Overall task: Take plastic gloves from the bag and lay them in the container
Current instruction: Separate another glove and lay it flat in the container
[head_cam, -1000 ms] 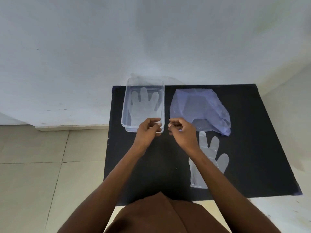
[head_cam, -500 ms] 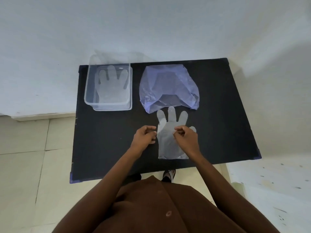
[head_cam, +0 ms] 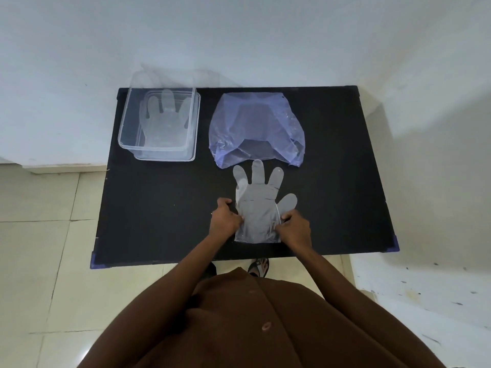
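1. Head view, looking down. Left hand [head_cam: 225,219]: fingers [head_cam: 222,202] curled, pinching the left edge of a clear plastic glove [head_cam: 256,205] near its cuff.
2. Right hand [head_cam: 294,226]: fingers [head_cam: 287,215] bent, pinching the right edge of the same glove, just below its thumb lobe.
3. Glove held between the two hands lies flat on the counter [head_cam: 159,208], cuff toward the person, finger lobes pointing away. Middle finger lobe tip touches or slightly overlaps the near edge of the bag; cannot tell which.
4. Bag [head_cam: 256,126]: thin bluish-violet plastic, crumpled, lying flat on the counter just beyond the glove, mouth toward the person.
5. Container [head_cam: 159,123]: clear rectangular tub at the far-left part of the counter, well apart from the hands, left of the bag with a gap between them. It seems to sit on a clear lid or second tray that shows at its near and right sides.
6. Second glove [head_cam: 166,120] lies flat inside the container, finger lobes pointing away, toward the wall.
7. Counter: black top, blue-violet tape at the near corners, far edge against a pale wall [head_cam: 239,35].
8. Both forearms bare; brown garment [head_cam: 265,328] fills the bottom of the view. A sandalled foot [head_cam: 259,266] shows on the tiled floor [head_cam: 39,248] under the counter's near edge.
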